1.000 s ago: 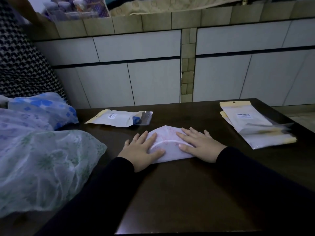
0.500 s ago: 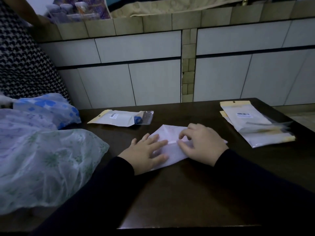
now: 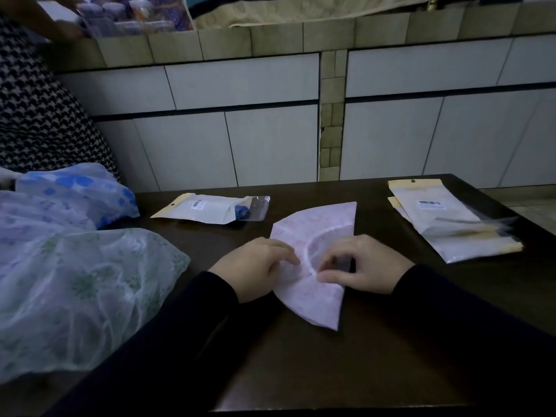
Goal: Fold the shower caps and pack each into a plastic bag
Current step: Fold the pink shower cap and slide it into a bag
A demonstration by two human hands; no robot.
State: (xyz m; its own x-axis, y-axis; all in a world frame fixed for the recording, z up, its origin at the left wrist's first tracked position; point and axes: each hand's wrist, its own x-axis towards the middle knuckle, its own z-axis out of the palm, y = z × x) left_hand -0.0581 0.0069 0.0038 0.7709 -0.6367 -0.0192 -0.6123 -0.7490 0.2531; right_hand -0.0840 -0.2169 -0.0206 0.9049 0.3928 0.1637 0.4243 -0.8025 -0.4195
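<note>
We pinch the pale pink, fan-shaped folded plastic shower cap at its middle on the dark wooden table, left hand and right hand both grasping it with curled fingers. A packed plastic bag lies just beyond, empty bags to the right.

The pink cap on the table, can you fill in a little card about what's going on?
cap: pale pink plastic shower cap, folded into a fan shape, flat on dark wooden table
left hand: fingers on cap's left part
right hand: fingers curled, pinching cap's middle
packed bag: behind cap, apart
empty bags: stacked at right
loose caps: heaped at left
</note>
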